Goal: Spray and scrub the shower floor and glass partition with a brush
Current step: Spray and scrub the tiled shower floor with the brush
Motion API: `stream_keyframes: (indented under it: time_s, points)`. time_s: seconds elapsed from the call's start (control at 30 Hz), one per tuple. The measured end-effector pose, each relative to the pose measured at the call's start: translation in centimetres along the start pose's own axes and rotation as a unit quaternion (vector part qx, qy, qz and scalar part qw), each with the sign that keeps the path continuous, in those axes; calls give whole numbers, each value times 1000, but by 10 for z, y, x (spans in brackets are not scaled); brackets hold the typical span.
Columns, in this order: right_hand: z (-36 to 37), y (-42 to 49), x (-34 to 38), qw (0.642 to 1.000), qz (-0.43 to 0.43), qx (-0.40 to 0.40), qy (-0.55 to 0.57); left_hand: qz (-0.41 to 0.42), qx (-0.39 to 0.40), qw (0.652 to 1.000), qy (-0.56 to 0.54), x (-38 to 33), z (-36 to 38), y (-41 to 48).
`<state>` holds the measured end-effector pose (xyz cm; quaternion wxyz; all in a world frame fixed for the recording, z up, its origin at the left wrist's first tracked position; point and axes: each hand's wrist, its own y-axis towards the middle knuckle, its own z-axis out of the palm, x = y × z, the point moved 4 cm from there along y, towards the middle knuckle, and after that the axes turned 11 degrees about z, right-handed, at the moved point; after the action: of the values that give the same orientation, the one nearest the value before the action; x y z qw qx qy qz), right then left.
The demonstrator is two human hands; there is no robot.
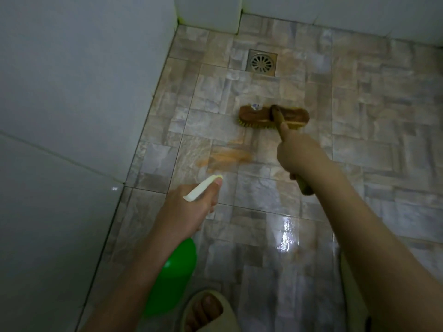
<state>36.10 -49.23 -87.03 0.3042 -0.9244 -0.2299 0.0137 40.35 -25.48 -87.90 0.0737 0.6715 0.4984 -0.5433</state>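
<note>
**Brush down on the shower floor, spray bottle at the ready**

The right hand (297, 154) is wrapped around the wooden handle of the brush (273, 116). The brush head rests bristles-down on the stone-patterned shower floor (383, 130), right of centre and just near of the square metal drain (261, 63). The left hand (191, 202) grips the neck of a green spray bottle (175, 279), one finger lying along its pale nozzle, which points at the floor. Between the nozzle and the brush head, an orange-brown smear (227, 156) marks the tiles. Nearer, a wet patch (285, 233) gleams. White wall tiles (72, 92) rise at left and far. A foot in a pale slipper (206, 310) stands at the near edge, beside the bottle.
</note>
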Motion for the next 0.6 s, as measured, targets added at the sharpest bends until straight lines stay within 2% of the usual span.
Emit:
stream_keyframes:
  time_s: [0.17,0.3,0.43,0.5,0.6]
  points:
    - [43,-58,-25,999,-20,9,-38,-42,-50,998,-27,6,-11,8]
    - [21,-8,5,998,-49,-32,-32,-16,-46,999,-9,0,-21,5]
    - [12,-23,4,998,-51,11,-45,36,-85,994,-63,-5,-37,2]
    - [33,-76,-19,997,-44,31,-56,45,-100,991,-80,-6,-46,1]
    - [68,-156,-34,988,-50,110,-101,49,-109,988,-97,-7,-56,-1]
